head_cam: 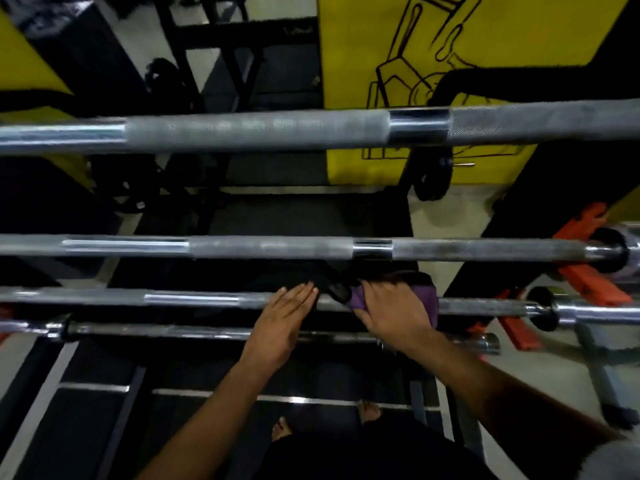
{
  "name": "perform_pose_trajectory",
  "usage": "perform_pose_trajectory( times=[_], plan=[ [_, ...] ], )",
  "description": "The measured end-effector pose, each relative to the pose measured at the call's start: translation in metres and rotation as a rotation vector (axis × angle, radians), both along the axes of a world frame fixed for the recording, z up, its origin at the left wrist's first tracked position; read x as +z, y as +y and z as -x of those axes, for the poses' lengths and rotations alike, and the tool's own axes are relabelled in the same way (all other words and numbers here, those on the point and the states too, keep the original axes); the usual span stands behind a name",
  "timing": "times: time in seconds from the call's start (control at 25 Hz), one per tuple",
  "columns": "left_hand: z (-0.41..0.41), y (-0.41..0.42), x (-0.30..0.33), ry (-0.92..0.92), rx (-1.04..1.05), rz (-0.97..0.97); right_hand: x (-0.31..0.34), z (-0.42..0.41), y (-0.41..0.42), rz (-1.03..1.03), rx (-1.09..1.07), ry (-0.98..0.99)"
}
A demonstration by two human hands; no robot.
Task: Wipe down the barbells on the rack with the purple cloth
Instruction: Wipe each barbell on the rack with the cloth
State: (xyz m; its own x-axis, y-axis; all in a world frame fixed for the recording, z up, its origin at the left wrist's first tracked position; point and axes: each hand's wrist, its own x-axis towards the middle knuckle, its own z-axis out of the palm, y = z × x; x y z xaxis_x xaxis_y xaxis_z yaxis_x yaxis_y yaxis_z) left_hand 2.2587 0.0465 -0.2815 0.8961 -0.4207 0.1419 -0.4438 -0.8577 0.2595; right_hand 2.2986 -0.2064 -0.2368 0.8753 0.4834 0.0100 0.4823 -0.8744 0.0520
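The right hand (394, 313) has its fingers (367, 289) curled over the purple cloth (429, 297), pressing it around the third barbell (190, 299) from the top, while the left hand (284, 323) lies flat with its fingers (299, 296) straight and close together, their tips at that same bar just beside the cloth. Above this bar run two more barbells, the upper one (256, 129) and the second (270, 247), and a darker bar (207, 332) lies just below the hands. All rest across a rack with orange brackets (585, 275) at the right, before a yellow wall (519, 32) with a black line drawing.
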Motion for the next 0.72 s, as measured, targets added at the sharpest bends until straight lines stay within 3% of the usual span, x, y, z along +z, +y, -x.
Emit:
perform_pose_trajectory(
  times=[0.04,0.12,0.2,0.24,0.28,0.36,0.44,0.48,0.6,0.72],
  plan=[
    [0.001,-0.003,-0.001,-0.018,0.024,0.001,-0.004,-0.001,-0.004,-0.001,0.053,0.006],
    [0.005,-0.012,-0.003,-0.029,0.109,0.035,0.003,-0.023,-0.003,-0.120,-0.015,0.216],
    [0.010,-0.026,-0.004,-0.051,0.195,0.082,0.009,-0.055,0.005,-0.261,-0.171,0.627],
    [0.012,-0.030,-0.004,-0.063,0.222,0.098,0.011,-0.061,0.005,-0.297,-0.170,0.671],
    [0.014,-0.032,-0.004,-0.074,0.234,0.104,0.014,-0.055,0.001,-0.305,-0.145,0.647],
    [0.013,-0.033,-0.002,-0.084,0.246,0.103,0.013,-0.025,-0.021,-0.415,-0.154,0.397],
    [0.010,-0.035,0.000,-0.082,0.267,0.122,0.019,0.012,-0.047,-0.754,-0.202,0.329],
    [0.010,-0.037,0.000,-0.077,0.282,0.136,0.018,0.028,-0.057,-0.923,-0.226,0.406],
    [0.013,-0.038,-0.004,-0.071,0.304,0.145,0.003,0.063,-0.062,-1.306,-0.579,0.885],
    [0.012,-0.035,-0.006,-0.057,0.293,0.155,-0.030,0.062,-0.059,-1.473,-1.076,1.263]
  ],
)
